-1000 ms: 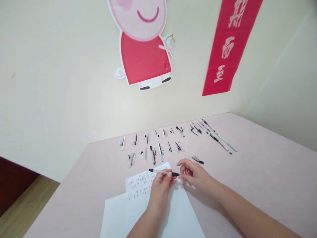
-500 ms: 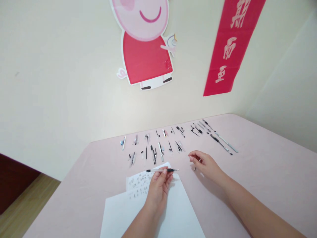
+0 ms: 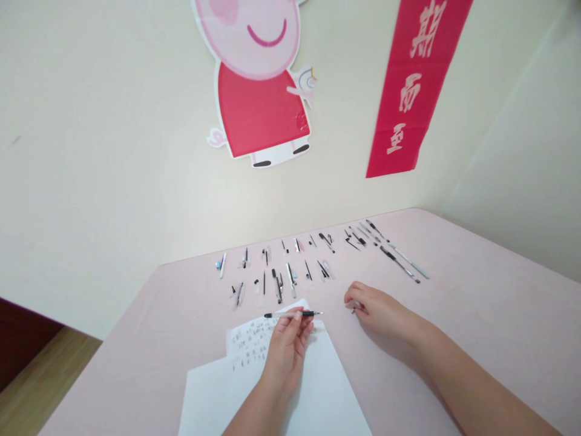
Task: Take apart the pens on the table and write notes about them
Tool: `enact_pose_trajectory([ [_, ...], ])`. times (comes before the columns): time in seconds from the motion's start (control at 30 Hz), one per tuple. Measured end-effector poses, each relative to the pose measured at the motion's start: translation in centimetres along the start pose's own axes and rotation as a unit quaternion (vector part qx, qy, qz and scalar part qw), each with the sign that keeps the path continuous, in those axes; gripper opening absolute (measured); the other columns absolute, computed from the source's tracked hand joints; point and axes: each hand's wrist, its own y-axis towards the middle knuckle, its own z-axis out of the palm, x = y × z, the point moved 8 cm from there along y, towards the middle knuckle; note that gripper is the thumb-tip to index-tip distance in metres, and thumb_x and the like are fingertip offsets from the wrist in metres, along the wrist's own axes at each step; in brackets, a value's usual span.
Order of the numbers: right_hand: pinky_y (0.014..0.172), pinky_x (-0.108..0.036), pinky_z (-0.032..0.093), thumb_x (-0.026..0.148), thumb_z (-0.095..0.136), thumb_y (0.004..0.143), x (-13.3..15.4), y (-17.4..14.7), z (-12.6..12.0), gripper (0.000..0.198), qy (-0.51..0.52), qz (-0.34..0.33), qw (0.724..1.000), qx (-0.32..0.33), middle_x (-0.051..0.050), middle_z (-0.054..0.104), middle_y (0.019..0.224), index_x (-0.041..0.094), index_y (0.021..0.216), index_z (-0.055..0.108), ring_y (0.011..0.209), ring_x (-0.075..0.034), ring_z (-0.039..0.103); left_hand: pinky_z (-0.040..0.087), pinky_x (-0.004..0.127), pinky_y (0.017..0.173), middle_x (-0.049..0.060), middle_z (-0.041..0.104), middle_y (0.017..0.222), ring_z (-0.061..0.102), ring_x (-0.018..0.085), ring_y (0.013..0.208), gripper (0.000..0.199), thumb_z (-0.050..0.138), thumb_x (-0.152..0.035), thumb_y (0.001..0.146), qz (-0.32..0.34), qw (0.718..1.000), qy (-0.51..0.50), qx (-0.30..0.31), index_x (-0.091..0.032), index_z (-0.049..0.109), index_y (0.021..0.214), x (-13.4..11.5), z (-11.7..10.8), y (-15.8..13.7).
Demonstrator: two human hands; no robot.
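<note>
My left hand (image 3: pixel 289 345) is closed around a pen (image 3: pixel 285 314) with a clear barrel, a black grip and a pale tip that points right. The pen lies level above the white paper (image 3: pixel 272 393), whose upper sheet part carries handwriting. To the right, my right hand (image 3: pixel 372 307) rests low at the table, its fingers curled together. A small shiny piece (image 3: pixel 353 310) shows under its fingertips, too little visible to name.
Two rows of pen parts (image 3: pixel 277 286) lie across the pink tabletop (image 3: pixel 118 339). Longer pens (image 3: pixel 399 264) lie at the right end. Behind stands a wall with a cartoon pig cutout (image 3: pixel 263 112) and a red banner (image 3: pixel 399 115).
My right hand has lowered and its fingers have drawn together at the small piece. The left hand holds the pen as before. The whole view has shifted slightly.
</note>
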Motion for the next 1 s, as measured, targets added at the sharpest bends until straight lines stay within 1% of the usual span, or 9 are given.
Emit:
enact_pose_trajectory([
  [0.13,0.069,-0.024,0.038,-0.001,0.042,0.068,0.1,0.0,0.5,0.029,-0.009,-0.003,1.0,0.022,-0.005,0.057,0.088,0.017,0.083,0.059,0.077,-0.015,0.054,0.055,0.019,0.068,0.005,0.07,0.078,0.066,0.011,0.071,0.006,0.064,-0.008,0.077,0.002,1.0,0.0,-0.004,-0.011,0.066,0.082,0.1,-0.2,0.1],
  [0.3,0.067,-0.025,0.038,0.001,0.043,0.07,-0.6,0.4,1.3,0.023,-0.013,0.013,1.0,0.015,-0.005,0.059,0.079,0.017,0.075,0.059,0.072,-0.016,0.053,0.056,0.019,0.066,0.005,0.07,0.078,0.066,0.011,0.069,0.007,0.061,-0.006,0.079,0.005,1.0,0.0,-0.017,-0.011,0.065,0.083,0.2,-0.5,0.2],
  [0.37,0.067,-0.025,0.039,0.001,0.043,0.072,-0.7,0.4,1.4,0.023,-0.01,0.013,1.0,0.006,-0.005,0.059,0.079,0.017,0.077,0.06,0.073,-0.016,0.054,0.056,0.019,0.066,0.005,0.07,0.078,0.066,0.011,0.07,0.007,0.062,-0.007,0.079,0.006,1.0,-0.001,-0.014,-0.011,0.065,0.083,0.2,-0.5,0.2],
  [0.43,0.071,-0.027,0.04,0.004,0.042,0.077,-0.5,0.5,1.4,0.024,0.004,0.005,1.0,-0.009,-0.007,0.059,0.083,0.017,0.082,0.061,0.076,-0.017,0.055,0.056,0.02,0.067,0.006,0.07,0.079,0.066,0.011,0.071,0.006,0.063,-0.008,0.079,0.009,1.0,-0.002,-0.007,-0.011,0.065,0.083,0.1,-0.3,0.2],
  [0.53,0.08,-0.029,0.041,0.012,0.04,0.086,0.4,0.5,1.0,0.025,0.052,-0.019,0.998,-0.042,-0.009,0.058,0.092,0.016,0.095,0.063,0.087,-0.018,0.056,0.056,0.019,0.068,0.006,0.07,0.079,0.066,0.011,0.073,0.006,0.064,-0.009,0.078,0.011,1.0,-0.008,0.001,-0.012,0.065,0.083,0.0,-0.2,0.1],
  [0.6,0.082,-0.03,0.042,0.015,0.042,0.087,0.9,0.6,0.7,0.024,0.083,-0.031,0.994,-0.058,-0.009,0.058,0.094,0.017,0.096,0.064,0.089,-0.018,0.056,0.055,0.019,0.068,0.005,0.07,0.079,0.066,0.011,0.073,0.007,0.065,-0.008,0.077,0.011,1.0,-0.013,0.001,-0.012,0.065,0.082,-0.1,-0.2,0.0],
  [0.77,0.073,-0.028,0.043,0.011,0.048,0.081,1.8,1.0,0.3,0.019,0.144,-0.035,0.985,-0.083,-0.006,0.058,0.085,0.018,0.084,0.065,0.08,-0.017,0.055,0.055,0.018,0.068,0.004,0.07,0.078,0.067,0.011,0.073,0.007,0.067,-0.008,0.074,0.011,1.0,-0.02,0.0,-0.012,0.066,0.079,-0.2,-0.2,0.0],
  [0.87,0.063,-0.026,0.042,0.016,0.053,0.079,1.9,1.1,0.2,0.013,0.179,-0.034,0.978,-0.098,-0.005,0.057,0.079,0.018,0.075,0.065,0.07,-0.015,0.054,0.055,0.018,0.067,0.005,0.07,0.079,0.067,0.012,0.073,0.007,0.068,-0.008,0.074,0.013,1.0,-0.019,0.002,-0.012,0.066,0.079,-0.2,-0.2,0.0],
  [1.0,0.06,-0.026,0.039,0.02,0.058,0.076,1.7,1.3,0.6,0.009,0.223,-0.011,0.969,-0.11,-0.003,0.058,0.069,0.017,0.071,0.065,0.065,-0.015,0.053,0.055,0.018,0.067,0.005,0.07,0.079,0.067,0.012,0.072,0.008,0.067,-0.007,0.074,0.011,1.0,-0.021,-0.002,-0.011,0.067,0.08,-0.2,-0.2,0.1],
])
